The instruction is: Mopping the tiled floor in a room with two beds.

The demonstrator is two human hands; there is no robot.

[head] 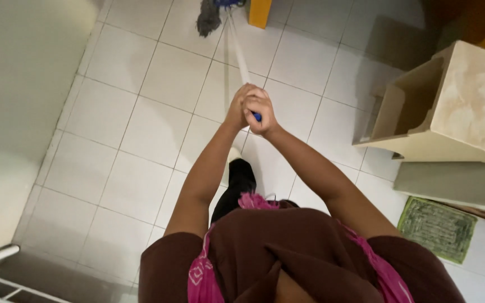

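Both hands were clamped together on the top of the mop handle [241,62], the left hand [237,108] beside the right hand [262,112]. The grey mop head [209,19] lay on the white tiled floor [141,129] near a yellow post [260,12]. Mopping well here likely called for long, steady strokes, keeping clear of the beige cabinet [456,106].

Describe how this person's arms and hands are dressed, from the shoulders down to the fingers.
Both arms are bare from the upper arm down; short dark brown sleeves cover only the shoulders. The left hand and right hand wear no gloves, and no rings, watch or bracelets can be made out. A pink patterned cloth hangs over the shoulders beside the sleeves.
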